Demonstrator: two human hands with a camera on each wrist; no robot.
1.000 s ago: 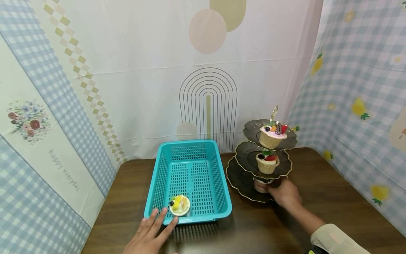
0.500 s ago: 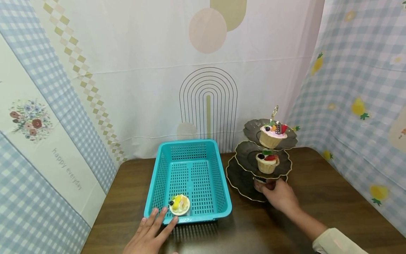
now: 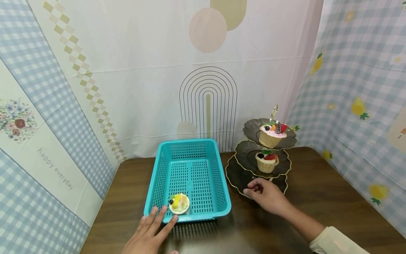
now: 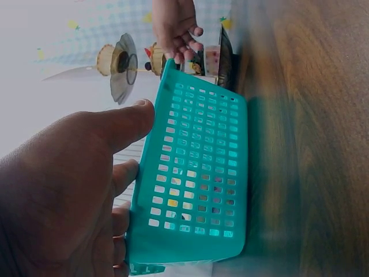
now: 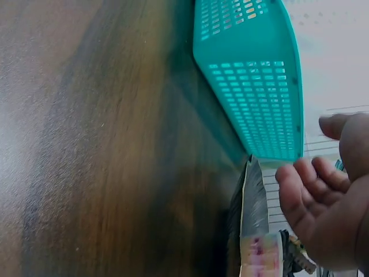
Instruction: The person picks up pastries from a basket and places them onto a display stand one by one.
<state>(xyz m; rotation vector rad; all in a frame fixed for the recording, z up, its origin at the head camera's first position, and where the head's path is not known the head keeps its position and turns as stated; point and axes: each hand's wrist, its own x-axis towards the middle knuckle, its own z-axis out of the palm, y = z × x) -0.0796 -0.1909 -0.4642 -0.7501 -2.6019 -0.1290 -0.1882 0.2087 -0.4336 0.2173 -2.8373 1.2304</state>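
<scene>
My left hand (image 3: pixel 147 231) rests its outstretched fingers on the near left rim of a turquoise plastic basket (image 3: pixel 206 216). Inside the basket, close to that corner, sits a small cream cake (image 3: pixel 179 206) topped with yellow fruit. My right hand (image 3: pixel 268 197) hovers in front of the lowest plate of a three-tier dessert stand (image 3: pixel 236 176), fingers loosely bent and holding nothing. A pinkish cup dessert (image 5: pixel 260 255) stands on that lowest plate, mostly hidden behind the hand in the head view. One fruit tart (image 3: pixel 267 165) is on the middle plate, another tart (image 3: pixel 271 137) with pink cream on top.
The brown wooden table (image 3: pixel 127 187) carries the basket left of centre and the stand to the right, a narrow gap between them. Patterned cloths (image 3: pixel 149 88) hang behind and on both sides. A gold ring handle (image 3: pixel 274 111) tops the stand.
My right hand has let go of the cup dessert on the lowest plate and drawn back toward the left and front. The left hand stays on the basket rim.
</scene>
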